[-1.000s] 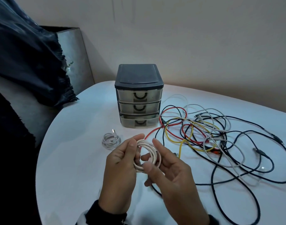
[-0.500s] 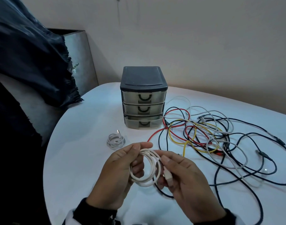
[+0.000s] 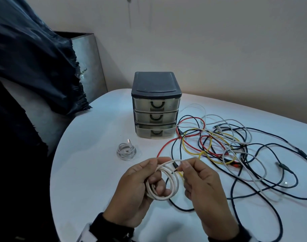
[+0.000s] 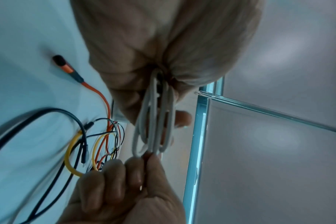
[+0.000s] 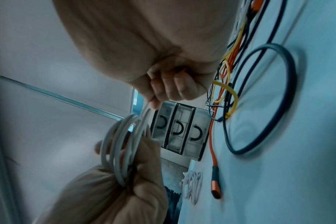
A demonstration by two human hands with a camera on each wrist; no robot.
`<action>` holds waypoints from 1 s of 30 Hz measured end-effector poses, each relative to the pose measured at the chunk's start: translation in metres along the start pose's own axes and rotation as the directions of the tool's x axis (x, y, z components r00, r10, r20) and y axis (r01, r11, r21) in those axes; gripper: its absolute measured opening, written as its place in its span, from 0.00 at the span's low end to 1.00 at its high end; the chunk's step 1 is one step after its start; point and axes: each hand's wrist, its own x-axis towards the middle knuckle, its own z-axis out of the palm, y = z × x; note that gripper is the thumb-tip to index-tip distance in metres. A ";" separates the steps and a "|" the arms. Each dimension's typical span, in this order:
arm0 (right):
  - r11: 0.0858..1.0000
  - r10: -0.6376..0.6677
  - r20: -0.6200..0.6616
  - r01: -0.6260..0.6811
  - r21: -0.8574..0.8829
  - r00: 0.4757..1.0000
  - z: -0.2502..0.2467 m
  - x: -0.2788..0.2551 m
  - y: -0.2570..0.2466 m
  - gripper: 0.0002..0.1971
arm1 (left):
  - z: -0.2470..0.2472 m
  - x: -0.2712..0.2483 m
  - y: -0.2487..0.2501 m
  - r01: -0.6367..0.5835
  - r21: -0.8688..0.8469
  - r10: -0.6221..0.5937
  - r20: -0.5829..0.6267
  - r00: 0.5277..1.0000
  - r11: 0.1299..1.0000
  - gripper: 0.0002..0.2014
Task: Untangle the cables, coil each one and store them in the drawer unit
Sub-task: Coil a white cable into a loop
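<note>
Two hands are on one white cable (image 3: 164, 182) here, held up over the table (image 3: 90, 172) in front of the drawer unit (image 3: 156, 105). Left hand (image 3: 137, 193) has its fingers curled through the loops, thumb on top, gripping the coil. Right hand (image 3: 201, 184) pinches the cable's loose end between thumb and forefinger at the coil's upper edge, other fingers curled in.

By my reading, we're at the tail of the coiling step: several neat loops are made, and only that short end is left to tuck or wrap.

Moving outward, a small white coil (image 3: 126, 151) lies on the table to the front left of the drawer unit, finished but not stored. To the unit's right and front right sprawls the tangle (image 3: 227, 147): red, yellow, black and grey cables crossing one another, one black loop running under the hands.

All three drawers look closed, the bottom one perhaps slightly proud.

Next up, probably: secure that end without letting the loops spring, then free one hand to pull a drawer open. Plenty of untangling remains.
</note>
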 end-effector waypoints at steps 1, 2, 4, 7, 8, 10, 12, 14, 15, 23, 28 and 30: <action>1.000 0.005 -0.035 -0.004 0.029 0.999 -0.001 0.000 0.000 0.17 | -0.001 0.001 0.000 0.005 -0.002 -0.005 -0.001 1.000 1.000 0.16; 0.998 0.011 -0.060 -0.007 0.066 0.998 -0.001 0.001 -0.001 0.17 | -0.003 0.001 -0.001 0.009 0.004 -0.009 -0.001 1.000 1.000 0.16; 0.991 0.016 -0.088 -0.004 0.134 0.996 -0.004 0.000 -0.004 0.17 | -0.005 0.002 -0.001 0.014 0.016 -0.014 -0.006 1.000 1.000 0.16; 0.988 0.000 -0.118 0.018 0.152 0.993 -0.004 -0.003 -0.007 0.17 | -0.003 0.003 0.000 0.009 0.019 -0.009 -0.018 1.000 1.000 0.16; 0.988 -0.013 -0.129 0.033 0.153 0.992 -0.004 -0.004 -0.007 0.17 | -0.003 0.003 -0.001 0.012 0.023 -0.012 -0.019 1.000 1.000 0.16; 0.986 -0.050 -0.166 0.075 0.146 0.985 -0.003 -0.005 -0.008 0.16 | -0.001 0.003 -0.002 0.035 0.044 -0.035 -0.016 0.999 0.998 0.17; 0.985 -0.106 -0.198 0.130 0.115 0.974 -0.004 -0.005 -0.009 0.14 | 0.000 0.002 -0.005 0.064 0.097 -0.063 -0.008 0.998 0.993 0.19; 0.979 -0.154 -0.186 0.175 0.106 0.970 -0.006 -0.005 -0.012 0.14 | 0.000 0.002 -0.010 0.056 0.213 -0.052 -0.024 0.998 0.975 0.22; 0.974 -0.173 -0.164 0.193 0.118 0.971 -0.006 -0.005 -0.014 0.14 | 0.000 0.002 -0.013 0.047 0.294 -0.036 -0.045 0.998 0.955 0.24; 0.978 -0.205 -0.199 0.207 -0.012 0.958 -0.019 0.000 -0.014 0.13 | 0.005 0.001 -0.018 0.046 0.290 -0.035 -0.042 0.998 0.956 0.23; 0.881 -0.175 0.098 0.200 -0.429 0.980 -0.020 -0.006 -0.015 0.09 | -0.005 0.002 0.001 0.053 -0.084 -0.056 -0.028 0.998 0.995 0.20; 0.892 -0.117 0.129 0.161 -0.423 0.985 -0.012 -0.010 -0.012 0.11 | -0.006 0.002 0.003 0.051 -0.118 -0.054 -0.025 0.998 0.992 0.20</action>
